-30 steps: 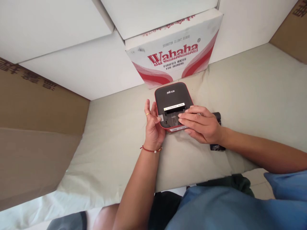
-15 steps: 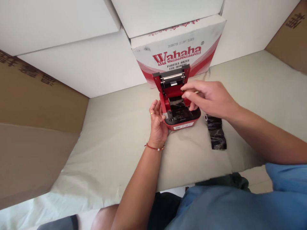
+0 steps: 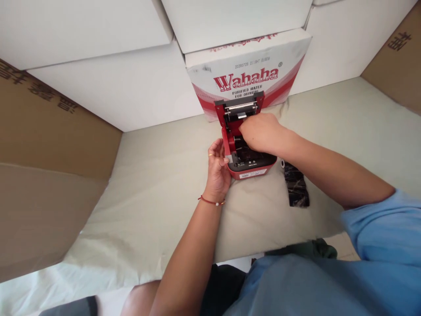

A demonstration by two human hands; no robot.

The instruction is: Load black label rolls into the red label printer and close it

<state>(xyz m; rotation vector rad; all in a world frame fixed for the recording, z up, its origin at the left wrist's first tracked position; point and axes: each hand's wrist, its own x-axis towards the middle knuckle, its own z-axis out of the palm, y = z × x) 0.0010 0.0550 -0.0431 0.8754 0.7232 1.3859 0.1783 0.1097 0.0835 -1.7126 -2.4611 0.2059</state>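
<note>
1. Cardboard is filling the far left: a brown carton point(image 3: 49, 175) is standing well to the left of the printer, with white boxes point(image 3: 125, 92) stacked behind it.
2. Left hand point(image 3: 219, 169) is pressing against the left side of the small red printer point(image 3: 251, 169); judging by the pose, it is bracing the body so it does not slide on the cloth. Its fingers are lying loosely curled and partly spread, resting on the casing rather than clamped around it.
3. Printer itself is sitting on the pale cloth point(image 3: 158, 188), just in front of the Wahaha water carton point(image 3: 250, 70). Its lid point(image 3: 240, 107) is standing upright at the back, leaving the inner bay exposed, which is probably why the other hand can get in.
4. Right hand point(image 3: 259, 131) is reaching down into that exposed bay from the right, knuckles up. Its fingertips are hidden inside the printer, so I cannot tell how far apart they are or whether they are pinching anything.
5. Black wrapped roll point(image 3: 296, 184) is lying on the cloth just right of the printer, under the right forearm, touched by neither hand.
6. Another brown carton point(image 3: 397, 61) is leaning at the far right, well away from the printer.
</note>
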